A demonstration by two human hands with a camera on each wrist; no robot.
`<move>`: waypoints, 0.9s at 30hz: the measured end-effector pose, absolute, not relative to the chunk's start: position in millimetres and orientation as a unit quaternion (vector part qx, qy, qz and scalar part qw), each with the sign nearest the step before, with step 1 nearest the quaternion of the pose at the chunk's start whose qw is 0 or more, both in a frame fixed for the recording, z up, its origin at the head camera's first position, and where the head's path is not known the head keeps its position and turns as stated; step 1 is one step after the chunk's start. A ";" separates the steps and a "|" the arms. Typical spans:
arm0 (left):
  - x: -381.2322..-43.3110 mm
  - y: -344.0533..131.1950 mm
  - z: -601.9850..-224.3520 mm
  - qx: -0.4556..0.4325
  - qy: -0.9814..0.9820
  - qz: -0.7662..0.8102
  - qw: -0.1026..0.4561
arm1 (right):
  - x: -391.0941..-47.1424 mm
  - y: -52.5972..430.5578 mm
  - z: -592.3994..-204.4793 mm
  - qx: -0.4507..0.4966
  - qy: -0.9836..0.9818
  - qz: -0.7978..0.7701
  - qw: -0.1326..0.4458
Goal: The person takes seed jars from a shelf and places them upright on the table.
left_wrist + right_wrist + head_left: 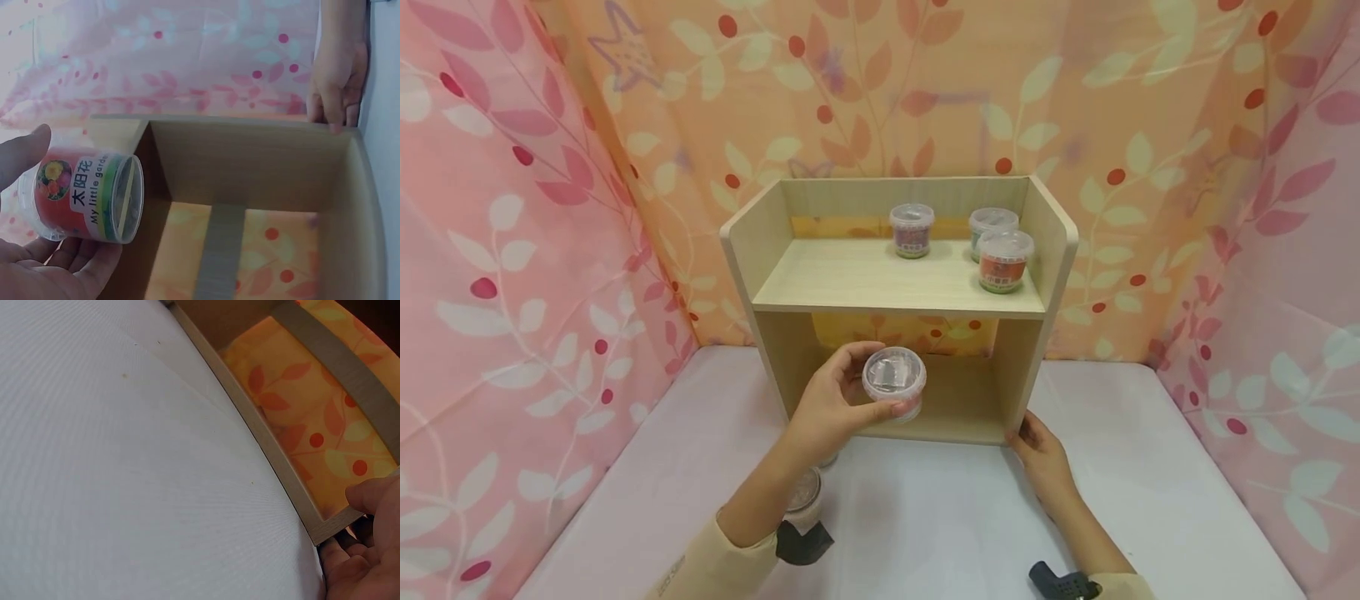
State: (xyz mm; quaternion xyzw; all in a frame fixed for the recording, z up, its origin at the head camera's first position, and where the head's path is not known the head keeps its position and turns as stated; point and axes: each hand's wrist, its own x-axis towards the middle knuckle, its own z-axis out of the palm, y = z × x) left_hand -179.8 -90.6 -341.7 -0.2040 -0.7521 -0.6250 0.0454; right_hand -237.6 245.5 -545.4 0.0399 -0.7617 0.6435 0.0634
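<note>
My left hand (831, 407) holds a clear plastic tub (893, 373) between thumb and fingers, in front of the shelf's lower compartment. In the left wrist view, the tub (75, 194) lies sideways, showing a red label with flowers and the words "My little garden". At the lower right front corner of the small wooden shelf (872, 287), my right hand (1047, 467) grips the side panel. The right wrist view shows the thumb (369, 494) inside the panel and the other fingers outside it.
On the upper board stand a purple-labelled tub (912, 232), an orange-labelled tub (1002, 265) and another tub (988, 220) partly behind it. Beside my left forearm, a tub (805, 493) stands on the white tabletop (925, 517); another shows only its edge. Patterned curtains (880, 100) surround the table.
</note>
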 end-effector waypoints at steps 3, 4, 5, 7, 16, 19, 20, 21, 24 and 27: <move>-180.0 -89.3 -355.9 -0.180 -0.760 -0.623 0.039 | -238.7 244.7 -545.0 0.045 -0.759 0.646 0.062; -180.7 -88.7 -361.1 -0.172 -0.763 -0.622 0.037 | -239.0 244.4 -545.0 0.046 -0.759 0.647 0.061; -181.5 -88.0 -366.4 -0.165 -0.763 -0.624 0.032 | -239.3 244.2 -545.1 0.046 -0.759 0.647 0.059; -183.8 -86.6 -376.9 -0.152 -0.761 -0.630 0.023 | -240.0 243.8 -545.7 0.045 -0.759 0.647 0.057; -192.8 -86.1 -410.5 -0.109 -0.749 -0.653 0.012 | -238.0 242.8 -547.0 0.041 -0.770 0.634 0.054; -196.8 -85.5 -417.4 -0.113 -0.750 -0.652 0.016 | -237.1 244.5 -547.0 0.045 -0.770 0.634 0.063; -198.5 -84.8 -419.3 -0.114 -0.749 -0.652 0.017 | -236.9 245.1 -546.8 0.046 -0.770 0.633 0.067; -200.2 -84.1 -421.5 -0.114 -0.750 -0.651 0.020 | -236.8 245.6 -546.4 0.048 -0.769 0.633 0.069; -205.3 -81.1 -430.2 -0.112 -0.754 -0.646 0.027 | -236.9 246.8 -545.3 0.049 -0.770 0.632 0.068; -207.9 -77.3 -439.4 -0.095 -0.763 -0.638 0.026 | -236.6 246.7 -543.7 0.044 -0.773 0.631 0.057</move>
